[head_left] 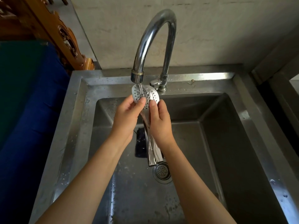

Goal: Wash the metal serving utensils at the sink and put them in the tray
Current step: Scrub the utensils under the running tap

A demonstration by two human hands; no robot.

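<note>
Rinsing now: left hand (127, 117) pinches the slotted spoons (145, 94) at their bowls, right hand (159, 120) grips the other side, under the running tap (155, 38) near the back edge of the sink (77, 110). Next: flip them, finish rinsing, find the tray, which is out of sight.

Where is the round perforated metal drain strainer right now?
In the head view, the drain strainer sits in the floor of the steel sink, just right of centre, at the handle ends of the held metal utensils.
</note>
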